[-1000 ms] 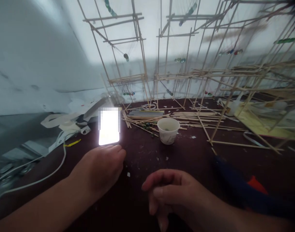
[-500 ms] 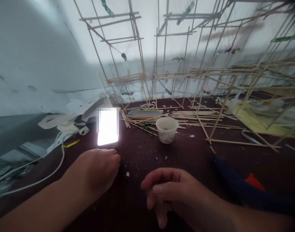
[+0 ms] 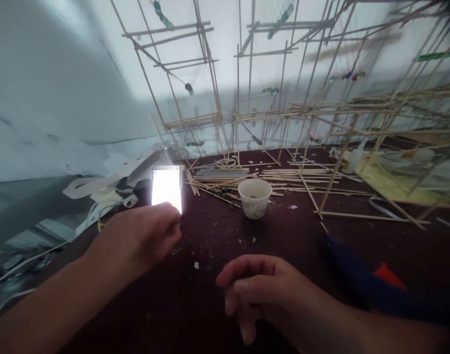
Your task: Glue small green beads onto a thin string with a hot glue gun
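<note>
My left hand (image 3: 151,233) is closed beside the lower edge of a brightly glowing screen (image 3: 166,187), overlapping its bottom. Whatever its fingers hold, if anything, is too small to make out. My right hand (image 3: 261,290) hovers over the dark red table (image 3: 210,305) with curled, parted fingers and nothing visible in them. Beyond it stands a white paper cup (image 3: 255,197), upright. Thin wooden sticks (image 3: 302,174) lie in a loose pile behind the cup, with small dark beads (image 3: 225,190) among those to its left.
A tall stick frame (image 3: 217,88) hung with bead strings fills the back. At the right lie a dark blue object (image 3: 361,275) with a red part (image 3: 389,276) and a yellow sheet (image 3: 383,184). White cables (image 3: 36,258) run along the left.
My left hand has moved up and forward and now covers the bottom of the screen. The right hand has barely moved.
</note>
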The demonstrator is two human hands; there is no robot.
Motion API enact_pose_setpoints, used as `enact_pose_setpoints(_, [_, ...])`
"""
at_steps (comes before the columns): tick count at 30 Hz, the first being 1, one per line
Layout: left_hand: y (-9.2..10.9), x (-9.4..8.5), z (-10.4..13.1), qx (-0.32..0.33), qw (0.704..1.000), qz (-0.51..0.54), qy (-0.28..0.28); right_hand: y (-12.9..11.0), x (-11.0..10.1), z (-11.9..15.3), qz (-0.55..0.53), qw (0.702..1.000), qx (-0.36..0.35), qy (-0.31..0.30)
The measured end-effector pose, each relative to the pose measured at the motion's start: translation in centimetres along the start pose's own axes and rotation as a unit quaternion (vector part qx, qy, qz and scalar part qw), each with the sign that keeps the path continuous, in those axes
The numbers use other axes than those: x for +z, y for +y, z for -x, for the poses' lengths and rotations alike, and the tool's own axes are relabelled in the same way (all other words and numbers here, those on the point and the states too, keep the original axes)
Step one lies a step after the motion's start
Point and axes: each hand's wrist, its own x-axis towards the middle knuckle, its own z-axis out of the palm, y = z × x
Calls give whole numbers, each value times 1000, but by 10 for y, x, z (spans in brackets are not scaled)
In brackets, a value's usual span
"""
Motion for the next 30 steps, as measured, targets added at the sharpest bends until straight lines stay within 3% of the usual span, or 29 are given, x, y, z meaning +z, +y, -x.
enact_pose_setpoints(4, [-4,-8,-9,-26,999,38,14,1,0,-1,6,1000,-5,16])
enact_pose_setpoints(7, [9,-8,-11,-70,981,182,-5,1,1,-2,-1,998,-36,46])
enact_pose_setpoints(12, [40,-2,-9,-161,847,505,-31,-2,2,4,30,990,-88,105])
enact_pose_setpoints(16, [55,6,-2,-158,824,538,-79,-3,-1,14,111,968,-168,149])
enact_pose_setpoints(20, [64,11,10,-136,799,560,-169,-4,1,22,171,928,-275,182])
enact_pose_setpoints(24, [67,13,20,-106,756,602,-234,-4,5,22,182,942,-231,161])
enact_pose_setpoints(30, [67,19,22,-107,732,628,-242,-2,7,22,201,944,-221,138])
